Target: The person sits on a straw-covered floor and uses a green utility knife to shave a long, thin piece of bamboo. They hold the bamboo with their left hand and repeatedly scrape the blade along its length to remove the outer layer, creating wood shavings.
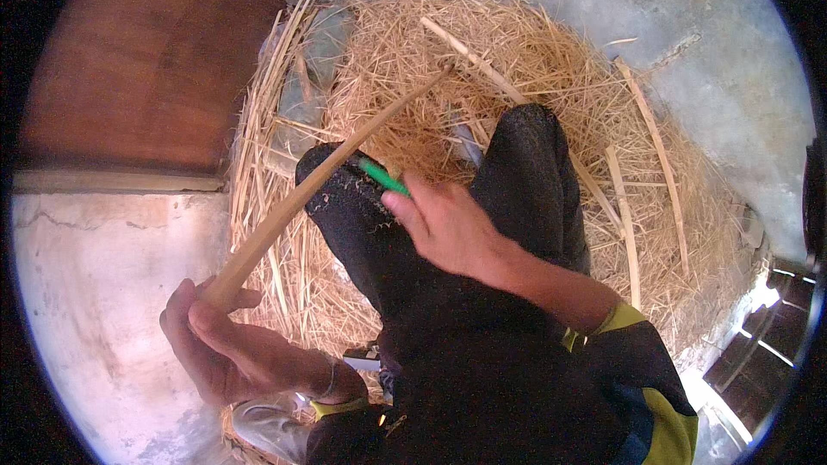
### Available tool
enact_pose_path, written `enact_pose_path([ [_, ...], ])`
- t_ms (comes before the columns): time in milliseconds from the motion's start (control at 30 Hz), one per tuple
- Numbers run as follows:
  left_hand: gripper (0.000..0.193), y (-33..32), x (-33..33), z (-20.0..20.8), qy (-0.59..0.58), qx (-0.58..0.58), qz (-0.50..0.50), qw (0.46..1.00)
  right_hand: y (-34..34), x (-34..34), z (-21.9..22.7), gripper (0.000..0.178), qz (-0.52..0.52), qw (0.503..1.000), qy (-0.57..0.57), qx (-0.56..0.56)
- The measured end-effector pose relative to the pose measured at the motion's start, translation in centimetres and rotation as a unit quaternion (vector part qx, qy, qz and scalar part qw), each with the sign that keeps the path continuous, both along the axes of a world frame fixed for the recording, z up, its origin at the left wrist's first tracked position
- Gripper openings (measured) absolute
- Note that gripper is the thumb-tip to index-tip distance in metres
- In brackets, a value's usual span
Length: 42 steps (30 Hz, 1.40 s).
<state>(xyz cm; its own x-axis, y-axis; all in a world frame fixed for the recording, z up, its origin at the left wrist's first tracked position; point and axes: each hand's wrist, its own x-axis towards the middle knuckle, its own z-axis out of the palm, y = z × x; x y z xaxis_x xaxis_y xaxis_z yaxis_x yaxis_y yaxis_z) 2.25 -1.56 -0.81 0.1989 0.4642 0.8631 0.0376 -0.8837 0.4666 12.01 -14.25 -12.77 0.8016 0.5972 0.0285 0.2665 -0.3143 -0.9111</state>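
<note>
A long pale wooden strip (319,179), perhaps split bamboo, runs slantwise from the lower left up toward the shavings at the far middle. My left hand (226,340) is closed round its near, thicker end. Over my lap, my right hand (448,222) is closed on a tool with a green handle (379,176). The rest of that tool, including any blade, cannot be made out. The handle's far end lies close beside the strip, over my left knee. Small curled shavings cling to my dark trousers (345,232).
A deep heap of straw-coloured shavings (388,43) covers the floor ahead and to both sides. Loose strips lie on it, such as one strip (659,159) at right. Longer thin strips (263,120) lean at left by a brown wooden panel (138,69). A plastered wall (689,26) closes the far side.
</note>
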Motion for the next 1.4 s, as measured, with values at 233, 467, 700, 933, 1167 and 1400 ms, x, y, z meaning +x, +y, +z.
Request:
enact_pose_path([
  [233,0.031,-0.7,1.0,0.2,0.011,-0.062,0.041,0.997,0.1,2.5,-3.9,0.035,-0.067,0.995,-0.024,-0.072],
  [467,0.035,1.1,-0.3,-0.3,0.031,-0.044,0.013,0.998,0.3,3.4,-2.8,0.039,-0.051,0.993,0.039,-0.104],
  [700,0.037,1.2,-1.4,0.3,0.073,-0.05,0.009,0.996,1.4,1.9,-0.7,0.032,0.006,0.997,-0.041,-0.072],
  [933,0.047,1.9,-1.3,-0.9,0.051,0.002,-0.057,0.997,-1.4,4.7,-9.0,0.034,-0.128,0.987,-0.042,-0.091],
  [1167,0.043,3.7,-3.3,0.2,0.148,0.159,-0.249,0.944,-1.8,-0.9,1.1,0.039,0.003,0.996,-0.012,0.085],
  [1400,0.034,3.4,-2.2,0.6,0.111,0.223,-0.373,0.894,-3.0,0.4,-3.9,0.035,-0.086,0.99,-0.007,-0.109],
])
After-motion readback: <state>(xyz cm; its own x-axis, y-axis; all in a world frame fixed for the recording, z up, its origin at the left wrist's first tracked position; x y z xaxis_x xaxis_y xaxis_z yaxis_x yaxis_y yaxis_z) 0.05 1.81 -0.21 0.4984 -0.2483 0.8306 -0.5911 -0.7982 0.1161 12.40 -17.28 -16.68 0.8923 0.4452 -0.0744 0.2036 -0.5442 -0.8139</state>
